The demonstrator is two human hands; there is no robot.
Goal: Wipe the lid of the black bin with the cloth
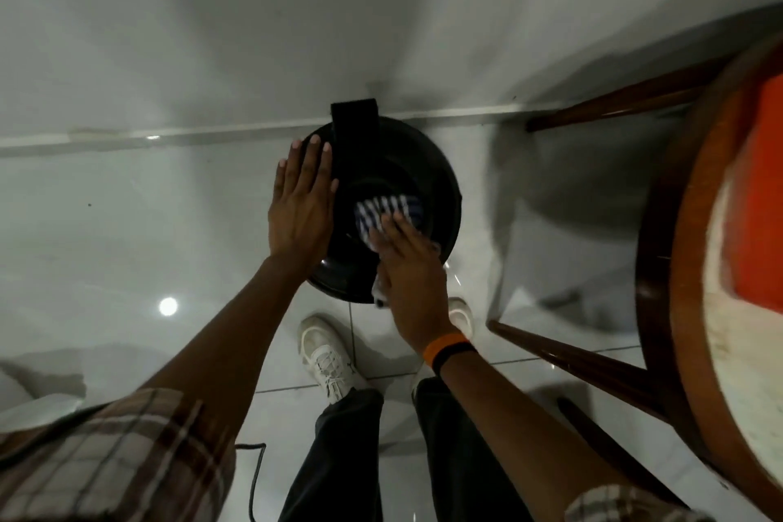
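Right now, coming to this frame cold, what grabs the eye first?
At center, the round black bin lid stands out against pale floor tiles, with a blue-and-white cloth pressed on it by the right hand. The left hand lies flat on the lid's left side. At far right, a round wooden table with something bright orange on top draws attention.

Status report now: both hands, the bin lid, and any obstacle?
Left hand flat on lid, open. Right hand pressing cloth on lid centre. Table close on right, not touching the bin.
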